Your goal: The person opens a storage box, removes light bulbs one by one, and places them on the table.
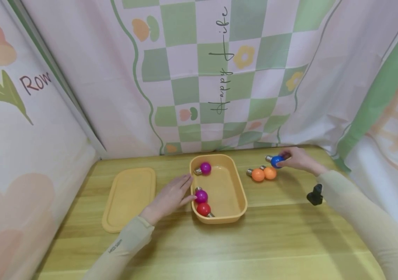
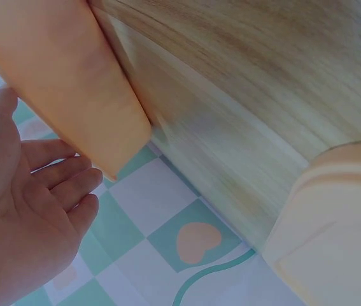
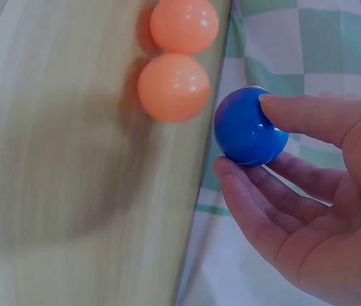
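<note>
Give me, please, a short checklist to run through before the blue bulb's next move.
1. Right hand grips the blue bulb: ok, between thumb and fingers.
2. Table right of the box clear: not ok, two orange bulbs there.
3. Lid off the box: ok, lying to its left.
4. Free space in the box: ok, its right side is bare.
5. Left hand at the box: ok, by its left wall.
6. Blue bulb undamaged: cannot tell, fingers cover part.

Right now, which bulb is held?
The blue bulb, pinched in the right grip; the two orange bulbs lie on the table, and the two purple bulbs and red bulb lie in the tub.
</note>
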A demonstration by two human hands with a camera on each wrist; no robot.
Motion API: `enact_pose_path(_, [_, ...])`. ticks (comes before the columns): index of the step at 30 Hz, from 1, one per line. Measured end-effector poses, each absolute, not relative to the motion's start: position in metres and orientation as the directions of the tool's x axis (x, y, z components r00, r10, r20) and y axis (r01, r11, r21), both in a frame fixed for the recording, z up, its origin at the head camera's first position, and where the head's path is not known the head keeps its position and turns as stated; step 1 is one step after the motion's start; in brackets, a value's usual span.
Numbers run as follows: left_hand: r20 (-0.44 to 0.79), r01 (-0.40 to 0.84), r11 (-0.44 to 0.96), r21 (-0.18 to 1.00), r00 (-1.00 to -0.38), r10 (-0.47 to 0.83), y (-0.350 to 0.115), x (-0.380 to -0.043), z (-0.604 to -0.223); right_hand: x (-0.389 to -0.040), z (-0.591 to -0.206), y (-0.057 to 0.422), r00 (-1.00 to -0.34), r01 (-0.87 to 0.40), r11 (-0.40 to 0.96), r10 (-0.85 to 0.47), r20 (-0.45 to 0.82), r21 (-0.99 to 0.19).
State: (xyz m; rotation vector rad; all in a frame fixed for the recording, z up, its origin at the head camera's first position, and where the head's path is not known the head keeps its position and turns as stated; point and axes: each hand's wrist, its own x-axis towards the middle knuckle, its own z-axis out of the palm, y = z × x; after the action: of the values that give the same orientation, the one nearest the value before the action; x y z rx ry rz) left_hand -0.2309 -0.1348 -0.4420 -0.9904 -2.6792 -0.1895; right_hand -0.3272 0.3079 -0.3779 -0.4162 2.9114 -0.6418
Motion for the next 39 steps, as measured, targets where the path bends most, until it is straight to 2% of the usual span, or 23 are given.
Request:
enact_pose_path(24, [0.316,0.653,0.757,0.024,-0.724,0.614,-0.135,-0.231,-0.443,-0.332,-0.406,0.336,-0.957,-0.205,0.886,-0.270,-0.104,-0.417])
enact_pose_path(39, [0.315,0.655,0.756,0.010,-0.719,0.619,-0.136,-0.232,-0.444,-0.329,-0.411,0.333,-0.955,-0.201,0.891,-0.270,-0.121,-0.406])
